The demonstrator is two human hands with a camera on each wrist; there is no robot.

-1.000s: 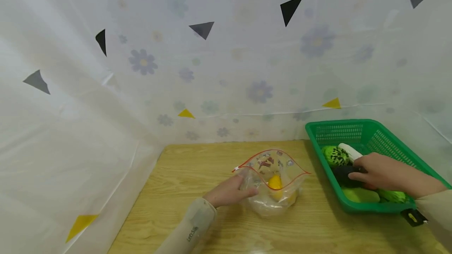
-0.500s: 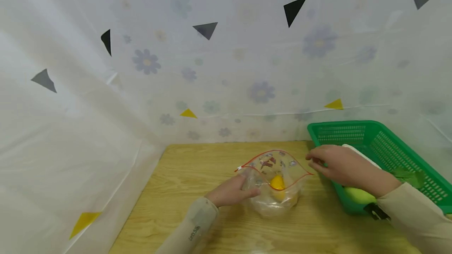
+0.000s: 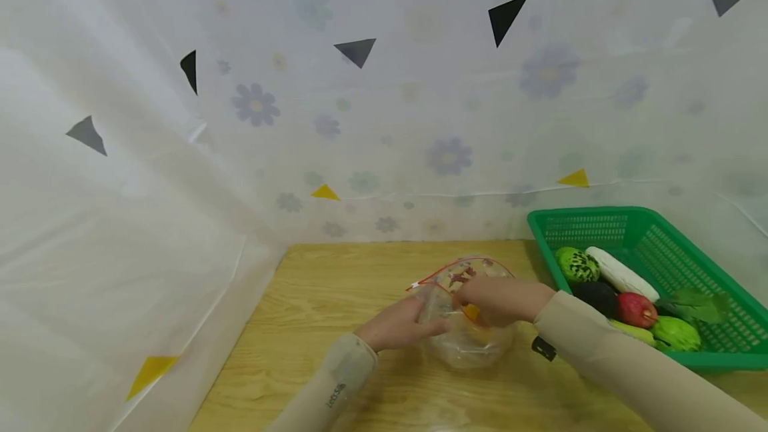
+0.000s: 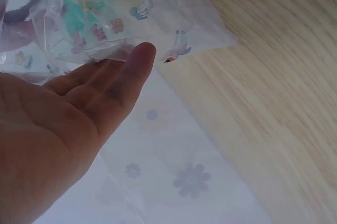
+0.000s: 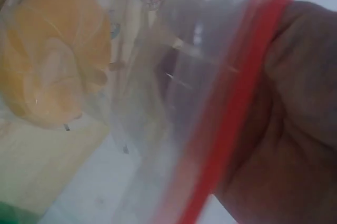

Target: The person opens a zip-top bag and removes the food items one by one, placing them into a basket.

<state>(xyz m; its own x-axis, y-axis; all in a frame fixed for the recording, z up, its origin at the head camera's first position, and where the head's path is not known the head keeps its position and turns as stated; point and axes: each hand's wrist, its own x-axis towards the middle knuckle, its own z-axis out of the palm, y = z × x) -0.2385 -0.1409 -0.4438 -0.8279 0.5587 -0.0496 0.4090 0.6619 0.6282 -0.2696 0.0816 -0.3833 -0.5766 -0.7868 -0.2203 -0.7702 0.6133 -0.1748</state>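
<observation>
A clear zip bag [image 3: 465,352] with a red-edged mouth stands on the table, with an orange-yellow, lobed round item [image 5: 55,58] inside. My left hand [image 3: 396,327] rests against the bag's left side. Its fingers [image 4: 113,84] look fairly straight in the left wrist view, meeting the plastic. My right hand [image 3: 498,299] reaches into the bag's mouth. The red zip strip [image 5: 231,108] crosses in front of the palm in the right wrist view. Fingertips of this hand are hidden by blurred plastic, and the orange-yellow item appears apart from its visible part.
At the right stands a green basket [image 3: 729,272]. It holds a white long vegetable [image 3: 621,273], a speckled green round one [image 3: 576,265], a dark one [image 3: 597,297], a red round one [image 3: 637,310] and green leaves [image 3: 696,305]. A sheet wall rises behind the wooden table [image 3: 336,272].
My right hand has moved left from the basket into the bag's mouth, uncovering the red and dark items in the basket. The left hand has stayed at the bag.
</observation>
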